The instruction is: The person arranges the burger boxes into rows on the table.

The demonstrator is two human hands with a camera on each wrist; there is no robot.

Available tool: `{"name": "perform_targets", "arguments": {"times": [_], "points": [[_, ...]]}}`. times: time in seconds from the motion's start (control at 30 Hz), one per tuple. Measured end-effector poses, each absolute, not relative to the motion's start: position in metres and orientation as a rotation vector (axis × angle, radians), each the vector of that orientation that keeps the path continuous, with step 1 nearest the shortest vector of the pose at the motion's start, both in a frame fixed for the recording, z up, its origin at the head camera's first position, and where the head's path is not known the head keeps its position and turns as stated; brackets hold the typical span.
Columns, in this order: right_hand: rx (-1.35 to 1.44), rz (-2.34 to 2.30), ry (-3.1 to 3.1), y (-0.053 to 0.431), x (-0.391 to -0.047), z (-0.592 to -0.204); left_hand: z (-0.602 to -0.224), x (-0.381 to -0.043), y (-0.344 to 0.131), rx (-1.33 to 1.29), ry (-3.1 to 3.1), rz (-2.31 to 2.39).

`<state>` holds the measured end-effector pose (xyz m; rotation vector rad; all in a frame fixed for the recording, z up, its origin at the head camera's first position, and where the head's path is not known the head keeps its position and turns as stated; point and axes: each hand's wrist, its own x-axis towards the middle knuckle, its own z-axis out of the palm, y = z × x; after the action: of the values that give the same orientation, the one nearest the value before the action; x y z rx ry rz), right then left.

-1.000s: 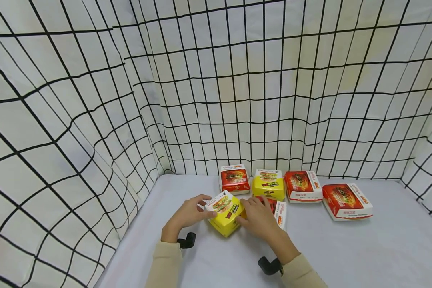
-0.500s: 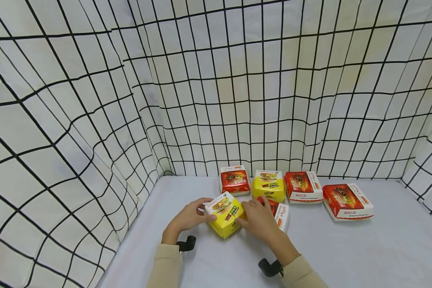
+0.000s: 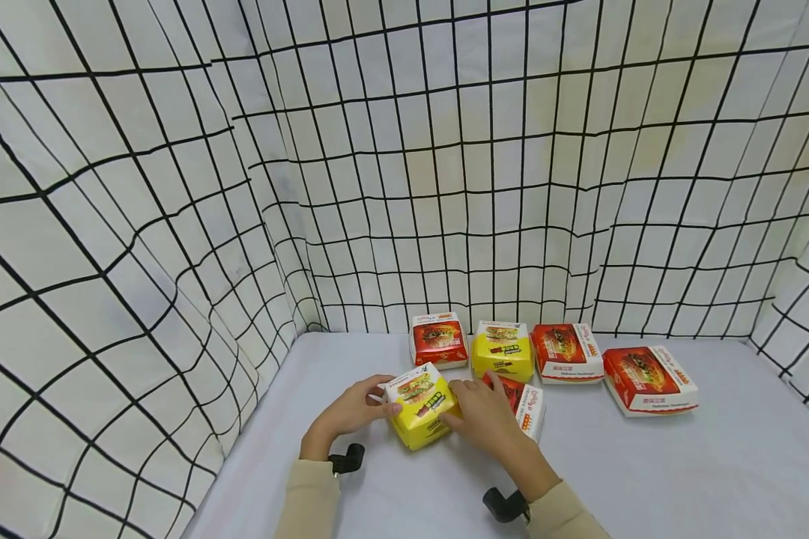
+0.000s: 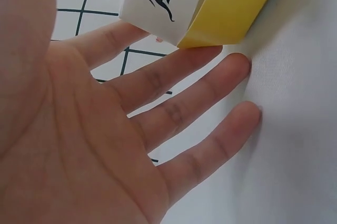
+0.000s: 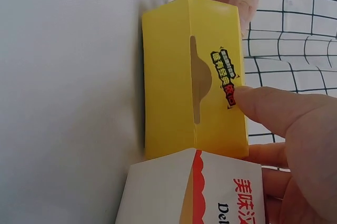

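A yellow-and-white burger box (image 3: 421, 408) sits at an angle on the white surface between my hands. My left hand (image 3: 353, 412) holds its left corner, thumb in front and index and middle fingers behind; in the left wrist view the ring and little fingers (image 4: 210, 155) stretch out below the box. On its right side my right hand (image 3: 485, 415) grips the same box, the thumb (image 5: 258, 105) on the yellow face by the printed lettering. Against the yellow box in the right wrist view stands a red-and-white burger box (image 5: 163, 192), partly hidden by my right hand in the head view.
Behind stand a red burger box (image 3: 440, 340), another yellow one (image 3: 503, 350) and a red one (image 3: 568, 352), with a further red box (image 3: 650, 379) to their right. White walls with a black grid (image 3: 404, 165) close off the back and sides.
The yellow box has turned slightly between my hands. The red-and-white box by my right hand has shifted a little to the right. The hands keep their hold.
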<state>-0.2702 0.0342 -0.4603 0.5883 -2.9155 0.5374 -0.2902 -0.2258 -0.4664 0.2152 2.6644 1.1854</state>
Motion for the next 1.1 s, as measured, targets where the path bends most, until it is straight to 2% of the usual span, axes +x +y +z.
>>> {"name": "perform_targets", "arguments": {"times": [1.1], "points": [[0.650,0.675,-2.910,0.034,-0.265,-0.445,-0.465,-0.290,-0.224,0.124,2.690,1.176]]}}
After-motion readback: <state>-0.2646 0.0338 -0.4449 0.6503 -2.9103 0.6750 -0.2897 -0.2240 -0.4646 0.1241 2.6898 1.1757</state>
